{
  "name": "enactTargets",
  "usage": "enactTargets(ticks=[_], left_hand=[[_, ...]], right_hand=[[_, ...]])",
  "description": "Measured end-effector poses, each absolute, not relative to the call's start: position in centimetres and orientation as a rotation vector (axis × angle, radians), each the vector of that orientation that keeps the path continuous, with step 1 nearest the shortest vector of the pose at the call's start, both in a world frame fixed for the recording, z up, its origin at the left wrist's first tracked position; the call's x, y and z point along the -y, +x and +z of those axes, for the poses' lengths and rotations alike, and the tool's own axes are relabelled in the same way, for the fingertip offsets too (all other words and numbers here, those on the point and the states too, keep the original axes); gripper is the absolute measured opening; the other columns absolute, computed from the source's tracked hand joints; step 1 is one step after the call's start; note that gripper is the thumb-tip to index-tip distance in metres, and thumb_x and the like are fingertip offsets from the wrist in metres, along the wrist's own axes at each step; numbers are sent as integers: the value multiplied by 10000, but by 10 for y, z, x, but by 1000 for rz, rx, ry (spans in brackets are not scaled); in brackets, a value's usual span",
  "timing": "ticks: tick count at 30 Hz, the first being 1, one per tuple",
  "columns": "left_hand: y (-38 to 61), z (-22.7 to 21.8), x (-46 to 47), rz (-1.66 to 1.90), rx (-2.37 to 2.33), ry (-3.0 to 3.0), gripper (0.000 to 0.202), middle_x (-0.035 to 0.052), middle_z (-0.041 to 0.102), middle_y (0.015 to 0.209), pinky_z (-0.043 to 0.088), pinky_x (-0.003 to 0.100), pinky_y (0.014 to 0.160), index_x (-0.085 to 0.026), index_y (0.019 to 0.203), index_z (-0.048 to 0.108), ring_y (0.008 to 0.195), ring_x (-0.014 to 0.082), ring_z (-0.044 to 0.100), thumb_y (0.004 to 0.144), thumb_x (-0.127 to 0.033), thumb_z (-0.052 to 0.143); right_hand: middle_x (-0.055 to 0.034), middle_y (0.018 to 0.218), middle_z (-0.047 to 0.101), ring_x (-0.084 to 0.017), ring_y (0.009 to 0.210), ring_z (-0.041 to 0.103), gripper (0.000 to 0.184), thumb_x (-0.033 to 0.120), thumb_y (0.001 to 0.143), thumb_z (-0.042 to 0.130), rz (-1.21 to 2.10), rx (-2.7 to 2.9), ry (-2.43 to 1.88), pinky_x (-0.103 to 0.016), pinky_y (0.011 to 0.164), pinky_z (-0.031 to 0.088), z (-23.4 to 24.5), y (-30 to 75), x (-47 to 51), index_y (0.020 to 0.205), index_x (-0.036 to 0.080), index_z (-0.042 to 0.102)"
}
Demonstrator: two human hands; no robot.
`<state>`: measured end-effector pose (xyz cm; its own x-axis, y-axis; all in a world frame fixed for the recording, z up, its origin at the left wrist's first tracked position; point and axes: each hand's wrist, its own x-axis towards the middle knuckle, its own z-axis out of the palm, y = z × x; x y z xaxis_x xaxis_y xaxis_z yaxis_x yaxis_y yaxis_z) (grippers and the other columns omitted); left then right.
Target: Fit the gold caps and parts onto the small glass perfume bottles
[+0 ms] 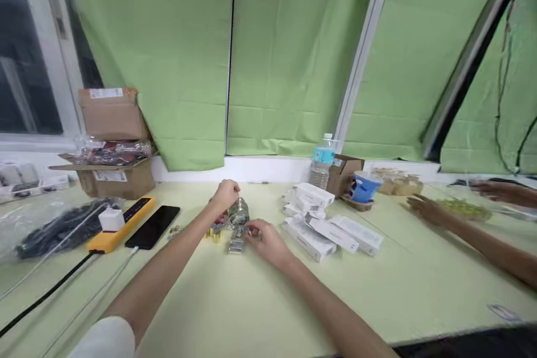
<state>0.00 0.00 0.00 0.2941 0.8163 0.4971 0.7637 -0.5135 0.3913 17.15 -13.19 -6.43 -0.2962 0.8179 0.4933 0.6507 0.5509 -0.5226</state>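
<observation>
My left hand (226, 194) is closed above a clear bag of greenish pieces (238, 212); what its fingers hold, if anything, is hidden. Low over the table, my right hand (263, 239) has its thumb and fingers drawn together beside a short row of small silver pieces (235, 244). Whatever is in that pinch is too small to make out. Several small gold-coloured cylinders (216, 234) stand just left of the silver row. Reddish pieces (220, 219) show partly behind my left wrist.
To the left lie a black phone (153, 227), a yellow power strip (121, 226) and cardboard boxes (115, 178). White boxes (312, 235), a water bottle (322, 162) and a blue tub (364, 187) are on the right. Another person's hands (428, 210) reach in at far right.
</observation>
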Motion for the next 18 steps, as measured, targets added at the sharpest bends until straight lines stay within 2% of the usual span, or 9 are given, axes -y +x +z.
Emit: enactTargets(ticks=[7, 18], left_hand=[[0, 3, 3, 990, -1523, 2471, 244, 106, 750, 938, 486, 252, 854, -147, 894, 778, 913, 181, 671, 776, -85, 574], [-1, 4, 1, 934, -1485, 2529, 243, 97, 745, 887, 485, 248, 806, -146, 849, 771, 854, 178, 666, 776, -76, 550]], right_hand=[[-27, 860, 643, -166, 757, 591, 248, 213, 821, 621, 319, 2038, -1204, -273, 709, 447, -61, 173, 132, 1059, 206, 690], [-32, 884, 657, -175, 776, 595, 246, 209, 822, 623, 341, 2044, -1180, -295, 747, 467, -61, 174, 130, 1058, 212, 692]])
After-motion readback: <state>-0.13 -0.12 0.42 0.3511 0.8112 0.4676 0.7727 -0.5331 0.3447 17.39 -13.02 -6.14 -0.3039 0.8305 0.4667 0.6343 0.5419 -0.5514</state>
